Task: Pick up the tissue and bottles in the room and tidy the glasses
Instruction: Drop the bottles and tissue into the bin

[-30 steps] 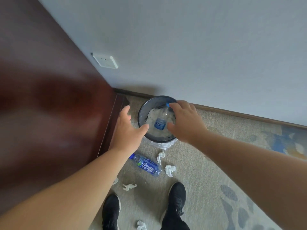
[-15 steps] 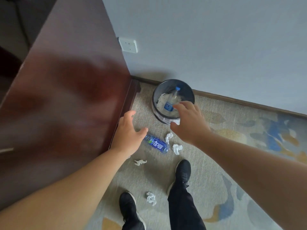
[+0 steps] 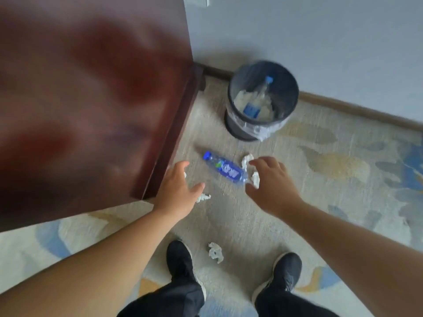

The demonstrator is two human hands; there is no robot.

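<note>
A clear plastic bottle with a blue label and cap (image 3: 225, 168) lies on the carpet between my hands. My left hand (image 3: 177, 189) hovers open to its left, and my right hand (image 3: 270, 183) hovers open to its right. Crumpled white tissues lie around: one by my right fingertips (image 3: 246, 159), one under my right palm (image 3: 255, 179), one beside my left thumb (image 3: 203, 197), one between my shoes (image 3: 215, 251). A dark lined waste bin (image 3: 238, 126) by the wall holds another bottle (image 3: 257, 99) and tissues.
A dark red-brown wooden cabinet (image 3: 91, 99) fills the left side, its corner close to my left hand. A grey wall with a skirting board (image 3: 357, 110) runs behind the bin. My black shoes (image 3: 180, 261) stand on the patterned carpet.
Both hands have drawn back from the bin, where a bottle now lies, and come down over the bottle on the carpet. The view has tilted down and my feet have shifted.
</note>
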